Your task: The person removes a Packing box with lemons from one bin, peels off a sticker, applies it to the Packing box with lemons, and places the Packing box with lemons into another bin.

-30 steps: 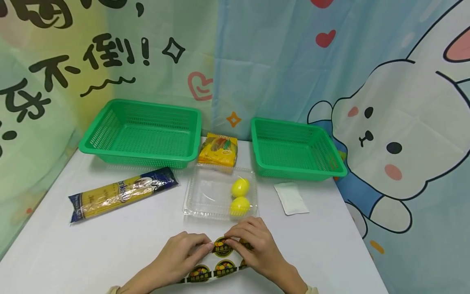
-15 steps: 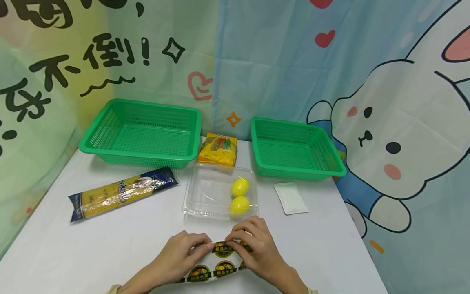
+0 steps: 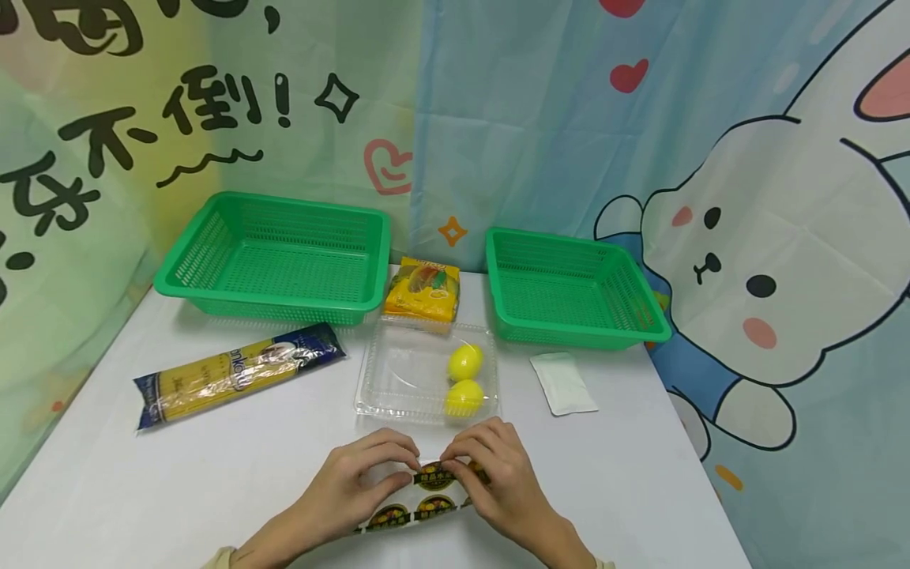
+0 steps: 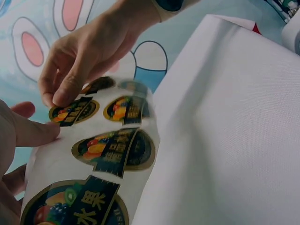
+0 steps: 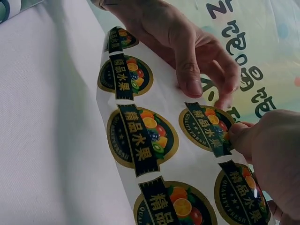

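Observation:
A white sheet of round fruit stickers (image 3: 408, 499), printed in black and gold, lies between both hands at the table's near side. My left hand (image 3: 355, 482) holds its left part, with the thumb on the printed face and the fingers past the far edge. At the far edge my right hand (image 3: 505, 474) pinches the sheet at a sticker. In the right wrist view the right thumb (image 5: 241, 136) covers the rim of that sticker (image 5: 206, 129). The left wrist view shows the right thumb and forefinger closed over the same edge. The right fingers' undersides are hidden.
Beyond the hands sits a clear plastic box (image 3: 405, 371) with two yellow lemons (image 3: 465, 381). A spaghetti pack (image 3: 238, 375) lies left, a white packet (image 3: 564, 384) right. Two green baskets (image 3: 284, 304) (image 3: 579, 336) and a yellow snack bag (image 3: 423, 290) stand at the back.
The left fingers have lifted and spread away from the left thumb. The sheet's near edge has risen a little, and the right hand has shifted slightly right while keeping its pinch.

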{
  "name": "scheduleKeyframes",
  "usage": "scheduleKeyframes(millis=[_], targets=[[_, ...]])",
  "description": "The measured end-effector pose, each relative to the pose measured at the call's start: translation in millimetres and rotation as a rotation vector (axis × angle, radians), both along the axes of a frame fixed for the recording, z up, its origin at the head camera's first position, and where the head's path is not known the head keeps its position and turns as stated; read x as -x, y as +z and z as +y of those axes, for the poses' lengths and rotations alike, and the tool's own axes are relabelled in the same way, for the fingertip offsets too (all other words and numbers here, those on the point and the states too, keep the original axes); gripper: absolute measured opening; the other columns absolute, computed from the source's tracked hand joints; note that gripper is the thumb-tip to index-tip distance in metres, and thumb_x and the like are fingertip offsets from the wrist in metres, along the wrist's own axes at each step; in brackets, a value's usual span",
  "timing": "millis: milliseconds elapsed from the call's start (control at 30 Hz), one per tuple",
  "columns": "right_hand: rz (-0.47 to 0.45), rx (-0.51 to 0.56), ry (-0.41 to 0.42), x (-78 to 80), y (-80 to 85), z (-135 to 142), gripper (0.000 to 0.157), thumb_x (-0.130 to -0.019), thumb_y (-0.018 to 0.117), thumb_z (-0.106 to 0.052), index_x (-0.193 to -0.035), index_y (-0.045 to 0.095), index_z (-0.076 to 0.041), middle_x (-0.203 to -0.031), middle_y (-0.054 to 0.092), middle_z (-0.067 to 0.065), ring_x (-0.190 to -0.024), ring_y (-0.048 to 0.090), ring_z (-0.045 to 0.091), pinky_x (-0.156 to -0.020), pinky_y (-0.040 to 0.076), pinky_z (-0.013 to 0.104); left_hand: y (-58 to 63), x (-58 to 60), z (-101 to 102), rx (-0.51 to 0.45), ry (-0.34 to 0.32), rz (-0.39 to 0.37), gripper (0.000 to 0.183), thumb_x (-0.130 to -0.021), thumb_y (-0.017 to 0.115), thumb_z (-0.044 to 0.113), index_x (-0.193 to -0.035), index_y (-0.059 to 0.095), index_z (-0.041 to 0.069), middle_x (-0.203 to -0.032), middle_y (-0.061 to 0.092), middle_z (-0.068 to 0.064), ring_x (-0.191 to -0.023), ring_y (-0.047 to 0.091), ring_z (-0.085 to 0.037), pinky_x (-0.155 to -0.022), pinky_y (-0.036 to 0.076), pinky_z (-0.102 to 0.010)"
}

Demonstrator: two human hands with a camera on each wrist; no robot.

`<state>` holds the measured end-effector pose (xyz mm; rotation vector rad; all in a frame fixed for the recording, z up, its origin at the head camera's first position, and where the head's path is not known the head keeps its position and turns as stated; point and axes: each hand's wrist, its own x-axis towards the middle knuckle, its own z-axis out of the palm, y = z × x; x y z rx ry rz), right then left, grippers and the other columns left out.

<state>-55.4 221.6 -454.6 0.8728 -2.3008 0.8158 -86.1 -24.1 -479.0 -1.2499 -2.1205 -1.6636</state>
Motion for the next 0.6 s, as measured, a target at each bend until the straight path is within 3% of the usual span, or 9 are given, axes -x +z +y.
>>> scheduleKeyframes(millis=[100,233,367,500,600], targets=[[0.007,0.01,-0.004,-0.2,0.0,-0.4,0.004,-0.098,0.074,-0.021,-0.095,0.074,-0.019,-0.098,0.07,-0.009,-0.096,0.058,0.012,-0.087,0.039,0.027,0.0,1.5,-0.5,-0.023,-0.015,0.003,0.035,-0.087,0.081,-0.005,-0.113,0.073,0.016,-0.106,0.077,0.001,-0.094,0.073,-0.013,-0.08,0.06,-0.024],[0.026,0.024,0.0,-0.2,0.3,-0.3,0.005,-0.099,0.072,-0.021,-0.095,0.073,-0.018,-0.099,0.07,-0.009,-0.098,0.058,0.014,-0.089,0.037,0.029,1.7,2.5,-1.8,-0.009,0.024,-0.053,0.035,-0.088,0.081,-0.002,-0.115,0.073,0.019,-0.103,0.079,0.001,-0.088,0.074,-0.011,-0.071,0.06,-0.024],[0.03,0.055,0.028,0.5,1.9,0.7,0.004,-0.1,0.071,-0.02,-0.098,0.072,-0.016,-0.097,0.069,-0.008,-0.098,0.058,0.014,-0.091,0.037,0.03,2.1,3.3,-2.9,-0.006,0.048,-0.109,0.034,-0.087,0.081,-0.003,-0.113,0.073,0.019,-0.1,0.079,0.003,-0.087,0.074,-0.011,-0.07,0.061,-0.026],[-0.02,0.101,0.043,1.6,6.6,4.9,0.008,-0.095,0.076,-0.014,-0.101,0.071,-0.017,-0.095,0.07,-0.009,-0.095,0.057,0.012,-0.091,0.038,0.03,0.6,3.9,-3.5,0.009,0.036,-0.175,0.029,-0.089,0.08,0.001,-0.111,0.074,0.02,-0.099,0.079,0.005,-0.084,0.072,-0.009,-0.068,0.06,-0.025],[-0.09,0.138,0.01,4.9,11.4,9.8,0.011,-0.094,0.077,-0.011,-0.101,0.072,-0.018,-0.096,0.071,-0.007,-0.095,0.056,0.012,-0.09,0.04,0.029,-3.5,5.1,-2.9,0.033,0.001,-0.233,0.025,-0.091,0.079,0.003,-0.11,0.074,0.019,-0.099,0.078,0.004,-0.08,0.069,-0.007,-0.067,0.059,-0.025]])
